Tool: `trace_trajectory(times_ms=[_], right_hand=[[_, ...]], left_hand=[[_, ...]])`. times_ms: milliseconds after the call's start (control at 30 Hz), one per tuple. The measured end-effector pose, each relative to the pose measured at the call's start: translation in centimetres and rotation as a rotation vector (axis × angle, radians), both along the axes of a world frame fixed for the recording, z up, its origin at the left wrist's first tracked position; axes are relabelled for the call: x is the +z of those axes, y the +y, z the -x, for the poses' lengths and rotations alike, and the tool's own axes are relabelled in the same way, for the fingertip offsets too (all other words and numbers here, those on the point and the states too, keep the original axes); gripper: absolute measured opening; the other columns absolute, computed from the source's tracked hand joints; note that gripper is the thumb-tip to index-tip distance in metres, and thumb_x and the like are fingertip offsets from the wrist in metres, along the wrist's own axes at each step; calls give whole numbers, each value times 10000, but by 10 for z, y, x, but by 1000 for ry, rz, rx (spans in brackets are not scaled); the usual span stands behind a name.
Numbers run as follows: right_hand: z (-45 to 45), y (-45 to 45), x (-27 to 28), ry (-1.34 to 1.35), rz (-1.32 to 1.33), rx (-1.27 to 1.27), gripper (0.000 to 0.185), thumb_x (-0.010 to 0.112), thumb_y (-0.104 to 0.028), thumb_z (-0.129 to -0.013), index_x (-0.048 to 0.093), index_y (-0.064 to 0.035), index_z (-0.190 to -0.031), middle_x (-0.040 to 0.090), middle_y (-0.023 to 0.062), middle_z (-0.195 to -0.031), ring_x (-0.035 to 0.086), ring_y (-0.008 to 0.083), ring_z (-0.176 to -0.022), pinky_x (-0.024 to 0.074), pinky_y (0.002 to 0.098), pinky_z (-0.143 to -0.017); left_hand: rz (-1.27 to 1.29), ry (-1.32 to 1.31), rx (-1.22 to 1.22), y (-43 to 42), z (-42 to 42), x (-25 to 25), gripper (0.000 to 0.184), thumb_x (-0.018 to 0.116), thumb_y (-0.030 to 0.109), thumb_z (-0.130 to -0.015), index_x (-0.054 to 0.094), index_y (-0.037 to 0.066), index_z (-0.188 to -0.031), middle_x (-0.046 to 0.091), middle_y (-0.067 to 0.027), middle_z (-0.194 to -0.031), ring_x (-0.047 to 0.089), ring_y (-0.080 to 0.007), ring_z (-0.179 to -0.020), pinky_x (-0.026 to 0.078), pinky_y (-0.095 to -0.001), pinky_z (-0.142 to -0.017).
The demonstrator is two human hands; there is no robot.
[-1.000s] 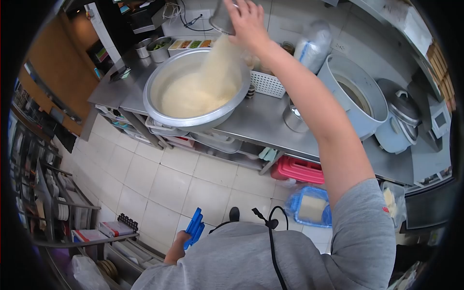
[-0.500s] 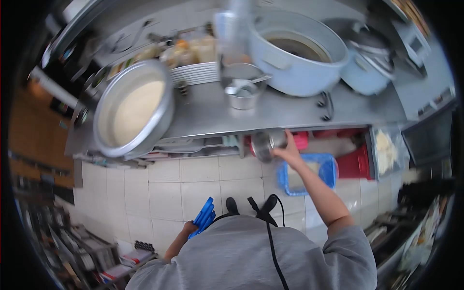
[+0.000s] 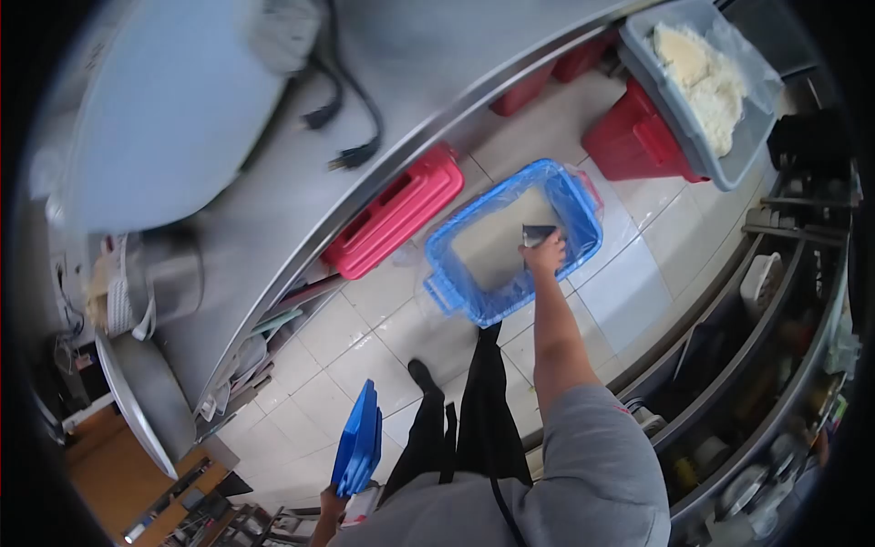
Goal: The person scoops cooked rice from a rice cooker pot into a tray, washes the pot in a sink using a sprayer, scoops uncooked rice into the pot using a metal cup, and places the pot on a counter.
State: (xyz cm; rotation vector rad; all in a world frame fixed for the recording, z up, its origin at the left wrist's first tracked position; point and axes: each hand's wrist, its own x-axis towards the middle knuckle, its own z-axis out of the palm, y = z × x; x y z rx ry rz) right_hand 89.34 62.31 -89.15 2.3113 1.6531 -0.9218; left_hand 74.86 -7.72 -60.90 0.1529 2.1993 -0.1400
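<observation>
My right hand [image 3: 545, 254] grips a small metal cup [image 3: 540, 233] inside a blue plastic bin [image 3: 550, 168] on the floor. Clear plastic lines that bin, and a pale, fine-looking substance [image 3: 488, 239] lies in it; whether it is grain or powder I cannot tell. The cup is close over this substance or touching it. Down at the lower left, my left hand [image 3: 332, 500] is closed on the edge of a blue plastic lid [image 3: 357, 444], held upright beside my legs.
A red lid [image 3: 398, 211] lies left of the bin, by the steel counter [image 3: 437, 68]. Beyond stands a red bin [image 3: 638, 137] with a grey tub [image 3: 635, 46] of pale stuff on top. Plug cords [image 3: 355, 114] hang on the counter. Shelving [image 3: 720, 365] lines the right.
My view has turned right and down to the floor. My right hand has brought the metal cup from the counter's edge into the blue bin. The lid stays in my left hand.
</observation>
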Motion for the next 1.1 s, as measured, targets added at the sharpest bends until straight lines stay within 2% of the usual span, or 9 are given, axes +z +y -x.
trace_trajectory(times_ms=[133,167,300,467,567,667,767,1000,1100], right_hand=[[10,27,-100,-78,-45,132,1078,782,-328,-521,144,-144,-1370,332,155,-1275,364,382,-1135,288,532,-949],[6,33,-127,-145,-153,227,1062,776,-311,-524,153,-149,-1369,332,146,-1273,364,373,-1128,280,530,-954],[-6,27,-199,-190,-282,358,1014,753,-258,-535,179,-155,-1364,336,131,-1255,363,359,-1102,267,531,-956],[67,-43,-264,297,50,-71,1048,768,-276,-475,199,-64,-1330,349,220,-1243,375,353,-1133,276,487,-969],[66,-61,-283,668,184,-202,1009,740,-259,-512,191,-69,-1336,381,172,-1215,404,313,-1112,358,478,-901],[42,-56,-240,1077,577,-564,931,716,-270,-552,239,-100,-1333,398,118,-1179,443,263,-1048,435,446,-802],[22,-64,-219,1114,720,-602,859,691,-304,-593,274,-136,-1325,404,84,-1151,462,247,-988,462,431,-743],[-40,-65,-52,1254,631,-624,747,628,-275,-674,270,-174,-1322,405,76,-1169,455,260,-1011,454,446,-771],[-68,-70,35,1389,593,-579,855,640,-226,-662,166,-153,-1369,335,115,-1262,416,295,-1091,399,464,-851]], left_hand=[[149,-11,-39,17,-9,15,351,692,193,-567,634,32,-874,632,-165,-704,641,-269,-671,488,-367,-609],[121,-58,20,26,-9,19,252,673,47,-563,617,17,-807,619,-85,-686,568,-156,-623,460,-327,-588],[252,-71,142,66,-14,25,258,670,50,-566,619,12,-816,620,-90,-687,573,-160,-623,462,-324,-589],[351,-63,203,97,-11,28,266,668,53,-571,620,5,-828,622,-95,-688,579,-164,-623,464,-321,-589],[338,-61,218,101,-11,30,270,666,56,-573,621,2,-834,622,-99,-689,582,-167,-623,466,-319,-589],[283,-57,223,95,-10,33,275,664,58,-576,622,-2,-841,623,-102,-690,585,-170,-623,467,-317,-590],[185,-50,234,83,-5,31,280,662,60,-578,623,-6,-848,624,-105,-691,589,-172,-623,469,-316,-590],[-127,-26,369,60,7,24,292,647,22,-573,621,-19,-861,605,-87,-690,554,-144,-623,463,-301,-592],[-159,-30,216,28,22,3,281,640,46,-586,619,-23,-858,605,-90,-687,560,-143,-635,463,-299,-601]])
